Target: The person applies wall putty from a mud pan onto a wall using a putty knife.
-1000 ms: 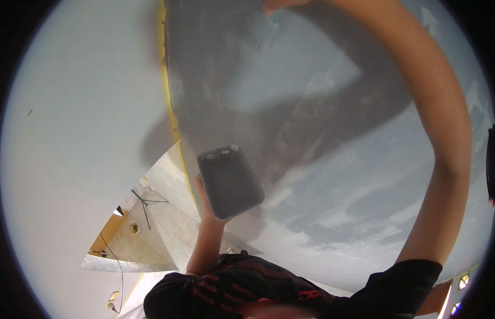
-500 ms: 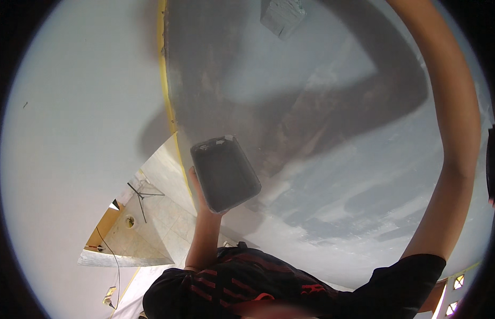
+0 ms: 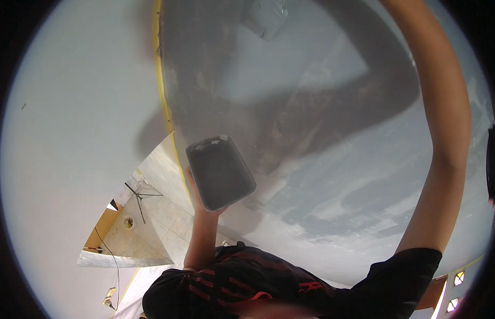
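My left hand (image 3: 197, 194) holds a dark grey rectangular tray (image 3: 220, 173) with pale residue along its upper rim, fingers wrapped at its left side. My right arm (image 3: 447, 133) arches up past the top edge, where the hand is out of sight. Its shadow lies across the mottled grey surface (image 3: 332, 175). A pale, rough, squarish patch (image 3: 266, 18) shows at the top middle; I cannot tell whether it is material or a tool. Yellow tape (image 3: 161, 80) separates the grey surface from a white one (image 3: 82, 117).
A triangular opening (image 3: 162, 234) at lower left shows a tiled floor, a dark stand (image 3: 140, 195), a round container (image 3: 128, 222) and a cord running to an outlet (image 3: 108, 295). Small windows (image 3: 459, 278) show at lower right, and a dark object (image 3: 491, 165) at the right edge.
My right hand, visible at the top one second ago, has moved out of the picture, with the pale patch now showing there. The tray appears slightly farther up and left.
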`<state>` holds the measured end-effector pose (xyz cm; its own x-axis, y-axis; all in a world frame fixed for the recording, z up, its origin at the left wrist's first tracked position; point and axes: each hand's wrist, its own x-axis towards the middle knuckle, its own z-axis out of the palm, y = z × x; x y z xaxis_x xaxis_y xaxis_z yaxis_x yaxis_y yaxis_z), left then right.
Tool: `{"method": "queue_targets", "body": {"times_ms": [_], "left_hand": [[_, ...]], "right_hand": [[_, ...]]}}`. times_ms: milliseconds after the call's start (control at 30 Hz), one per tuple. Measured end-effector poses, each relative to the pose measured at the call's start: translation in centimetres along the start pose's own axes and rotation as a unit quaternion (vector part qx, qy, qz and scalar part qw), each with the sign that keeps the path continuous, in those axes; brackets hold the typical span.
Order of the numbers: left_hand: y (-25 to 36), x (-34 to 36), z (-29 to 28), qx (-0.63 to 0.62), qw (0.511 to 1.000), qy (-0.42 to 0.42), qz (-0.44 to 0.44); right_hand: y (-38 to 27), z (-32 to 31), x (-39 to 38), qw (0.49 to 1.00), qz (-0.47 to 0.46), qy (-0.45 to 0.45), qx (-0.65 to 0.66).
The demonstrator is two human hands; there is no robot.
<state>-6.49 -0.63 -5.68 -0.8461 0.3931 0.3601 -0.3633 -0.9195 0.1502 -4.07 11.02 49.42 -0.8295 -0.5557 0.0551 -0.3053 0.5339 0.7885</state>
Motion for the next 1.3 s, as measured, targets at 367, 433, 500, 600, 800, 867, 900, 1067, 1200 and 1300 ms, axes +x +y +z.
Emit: {"method": "queue_targets", "body": {"times_ms": [367, 433, 500, 600, 800, 867, 900, 1067, 1200, 1300], "left_hand": [[0.8, -0.6, 1.1, -0.046, 0.998, -0.018, -0.032], [0.5, -0.3, 1.7, -0.049, 0.997, -0.028, -0.045], [1.1, -1.1, 2.1, -0.02, 1.0, -0.005, -0.02], [0.7, -1.1, 3.6, 0.002, 1.0, 0.015, -0.002], [0.4, -1.5, 3.8, 0.024, 0.999, 0.03, -0.006], [-0.1, -1.3, 3.8, 0.013, 0.999, 0.023, -0.02], [0.0, -1.5, 4.2, 0.024, 0.998, 0.047, -0.013], [0.8, -1.9, 3.7, 0.033, 0.998, 0.049, 0.005], [1.2, -2.0, 4.1, 0.03, 0.997, 0.076, 0.011], [0.7, -1.6, 3.7, 0.017, 0.999, 0.038, 0.002]], "right_hand": [[-1.1, -1.4, -2.2, 0.996, 0.06, 0.068, 0.002], [-1.9, 0.2, -1.6, 0.998, 0.034, 0.035, 0.041], [-3.3, 3.4, 0.1, 0.994, -0.031, 0.018, 0.103], [-5.0, 5.0, 1.4, 0.994, -0.037, -0.042, 0.091], [-4.5, 6.4, 3.1, 0.998, 0.007, -0.046, 0.03], [-4.0, 5.3, 2.6, 1.0, 0.02, -0.021, -0.009], [-3.9, 4.6, 2.6, 0.999, 0.023, 0.013, -0.041], [-3.4, 0.1, 0.9, 0.998, 0.052, 0.041, 0.002], [-4.9, 5.9, 4.3, 0.991, -0.08, 0.069, 0.086], [-6.9, 10.8, 5.5, 0.995, -0.085, 0.039, 0.037]]}}
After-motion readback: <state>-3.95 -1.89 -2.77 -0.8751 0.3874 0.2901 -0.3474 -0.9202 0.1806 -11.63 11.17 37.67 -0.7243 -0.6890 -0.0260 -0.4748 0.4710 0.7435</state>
